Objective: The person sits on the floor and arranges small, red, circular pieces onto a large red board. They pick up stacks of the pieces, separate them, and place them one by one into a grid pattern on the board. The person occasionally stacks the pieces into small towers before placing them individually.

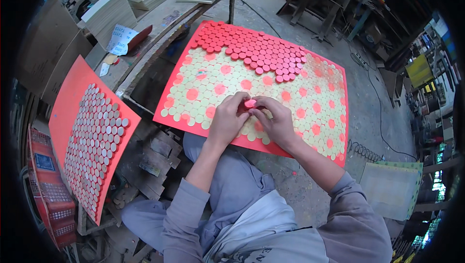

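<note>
Clock positions are read from the hands. A red plastic crate (54, 200) stands at 8 o'clock, next to a tilted red panel (72, 86) at 9 o'clock bearing pale-topped discs (97, 139). On the large red board (278, 149), pale circles (196, 105) toward 10 o'clock carry no raised disc. At centre, the fingers of the left hand (228, 116) and right hand (276, 120) are closed on a small red piece (250, 103) above the board. Raised red discs (261, 54) fill 11 to 1 o'clock; this section appears done. The area at 3 o'clock appears outstanding.
</note>
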